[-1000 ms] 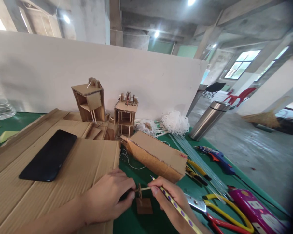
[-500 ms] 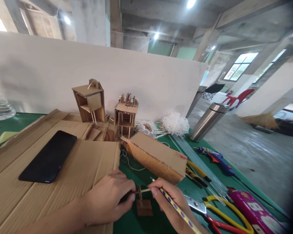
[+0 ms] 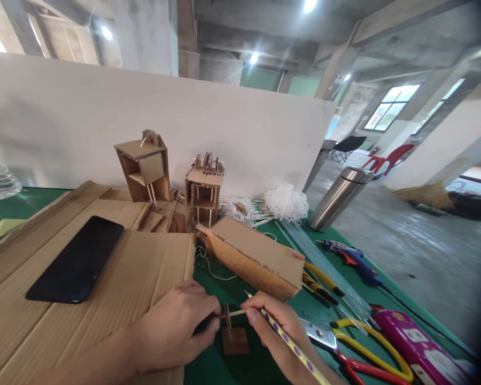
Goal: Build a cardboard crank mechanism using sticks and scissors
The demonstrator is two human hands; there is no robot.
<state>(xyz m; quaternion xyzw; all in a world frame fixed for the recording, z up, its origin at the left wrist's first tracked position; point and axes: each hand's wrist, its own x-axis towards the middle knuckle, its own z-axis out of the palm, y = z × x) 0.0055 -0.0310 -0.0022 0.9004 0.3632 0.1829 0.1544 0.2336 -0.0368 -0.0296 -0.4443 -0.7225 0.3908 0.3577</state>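
My left hand (image 3: 180, 323) is closed in a pinch at the left end of a thin wooden stick (image 3: 237, 313). Thumb and forefinger of my right hand (image 3: 280, 323) pinch the stick's other end. That same hand also holds a yellow pencil with purple dots (image 3: 292, 345), its point up and to the left. Between the hands, the stick passes through a small upright cardboard piece (image 3: 228, 316), seen nearly edge-on. Just below it is a small brown cardboard square (image 3: 235, 342) on the green tabletop; whether they are joined I cannot tell.
Left lies a cardboard sheet (image 3: 116, 262) bearing a black phone (image 3: 76, 259). Two cardboard models (image 3: 142, 166) stand behind. A cardboard box (image 3: 256, 254) lies ahead. To the right are scissors (image 3: 344, 342), a glue gun (image 3: 355, 262), clear glue sticks (image 3: 320, 267), a purple bottle (image 3: 417, 342) and a steel flask (image 3: 340, 198).
The view has shifted slightly. Both hands keep their hold on the stick, and the upright cardboard piece looks slightly turned or tilted between them.
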